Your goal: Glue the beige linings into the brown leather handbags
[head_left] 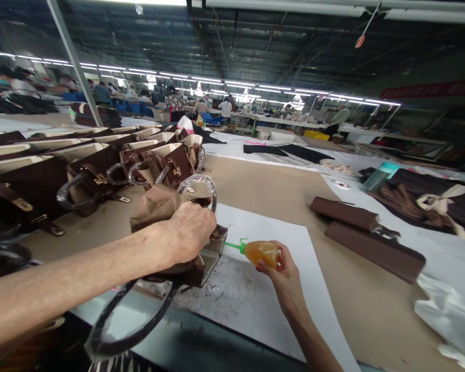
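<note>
My left hand (194,230) is closed on the upper edge of a brown handbag (155,206), which lies tipped on the table with a tan inside showing. One plastic-wrapped handle (207,183) arches behind the hand, and another dark handle (135,330) hangs over the table's front edge. My right hand (282,266) squeezes round a small glue bottle (261,252) of amber liquid. Its thin green nozzle points left, with the tip at the bag's edge beside my left hand. My left fingertips are hidden.
Rows of brown handbags (89,170) stand on the left. A white paper sheet (294,248) lies beneath the bottle. To the right are folded brown pieces (372,248), a teal-lidded bottle (380,176) and crumpled white plastic (449,310). People work at tables farther back.
</note>
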{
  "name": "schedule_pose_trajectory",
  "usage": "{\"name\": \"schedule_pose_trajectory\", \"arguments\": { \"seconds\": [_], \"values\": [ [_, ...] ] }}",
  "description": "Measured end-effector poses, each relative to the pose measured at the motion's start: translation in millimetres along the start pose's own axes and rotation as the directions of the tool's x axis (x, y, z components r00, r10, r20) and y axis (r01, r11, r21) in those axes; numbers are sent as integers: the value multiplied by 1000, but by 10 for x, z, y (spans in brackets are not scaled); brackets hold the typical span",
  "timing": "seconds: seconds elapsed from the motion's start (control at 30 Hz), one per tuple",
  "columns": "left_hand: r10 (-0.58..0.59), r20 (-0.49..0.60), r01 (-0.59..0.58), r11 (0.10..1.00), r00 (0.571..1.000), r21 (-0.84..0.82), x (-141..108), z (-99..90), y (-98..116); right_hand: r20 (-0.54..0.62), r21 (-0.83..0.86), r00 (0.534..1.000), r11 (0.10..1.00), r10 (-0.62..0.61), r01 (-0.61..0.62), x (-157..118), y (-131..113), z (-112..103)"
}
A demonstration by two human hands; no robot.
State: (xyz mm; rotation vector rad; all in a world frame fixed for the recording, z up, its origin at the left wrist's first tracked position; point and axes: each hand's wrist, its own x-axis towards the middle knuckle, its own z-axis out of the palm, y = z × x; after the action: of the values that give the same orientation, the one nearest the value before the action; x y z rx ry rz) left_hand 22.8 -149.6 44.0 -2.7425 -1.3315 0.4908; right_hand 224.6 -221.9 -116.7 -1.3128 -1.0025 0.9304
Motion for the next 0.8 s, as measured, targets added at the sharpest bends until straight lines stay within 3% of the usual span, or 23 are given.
{"name": "schedule_pose_trajectory", "arguments": {
  "seconds": [0.17,0.3,0.5,0.8],
  "values": [
    [-54,40,54,998,998,10,-30,47,-4,-13,-82,999,996,-29,28,157,80,83],
    [-10,54,8,1000,998,25,-61,177,-1,-6,-118,1000,993,-14,13,137,93,56],
    [74,-109,-67,996,991,65,-55,421,-50,39,-99,999,995,33,-29,50,105,15],
    [50,11,-51,992,999,112,-117,383,-37,73,-14,990,992,122,-122,4,46,1]
  ]
}}
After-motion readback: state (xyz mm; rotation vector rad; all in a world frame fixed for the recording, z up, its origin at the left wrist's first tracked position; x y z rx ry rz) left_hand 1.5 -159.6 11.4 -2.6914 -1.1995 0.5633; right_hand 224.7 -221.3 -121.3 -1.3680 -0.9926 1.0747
